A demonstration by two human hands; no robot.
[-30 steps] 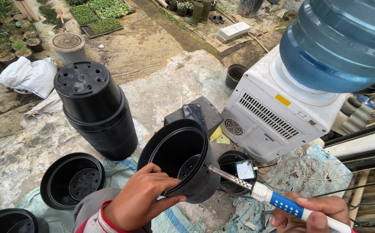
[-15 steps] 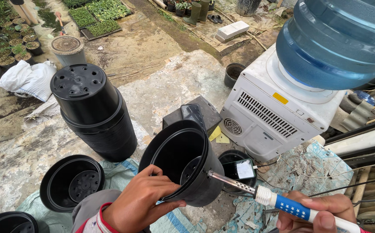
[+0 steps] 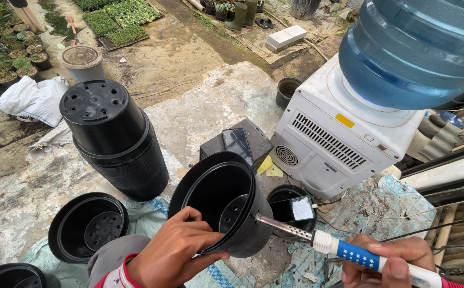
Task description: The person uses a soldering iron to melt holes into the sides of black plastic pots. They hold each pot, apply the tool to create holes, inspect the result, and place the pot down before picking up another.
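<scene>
Black plastic pot (image 3: 218, 205) is sitting tipped on its side in the lower middle of the frame, mouth facing up and left toward the camera, base pointing right. Left hand (image 3: 176, 253) is gripping its near rim, fingers curling over the edge. Right hand (image 3: 389, 264), bottom right, is clenching the blue and white handle of a soldering iron (image 3: 344, 250), whose long axis is running nearly level, tip pointing left and touching the pot's lower wall near the base. So the pot is lying just left of the iron. Stacked upside-down pots (image 3: 114, 138) are standing upper left, and a white water dispenser (image 3: 344, 133) is sitting upper right.
</scene>
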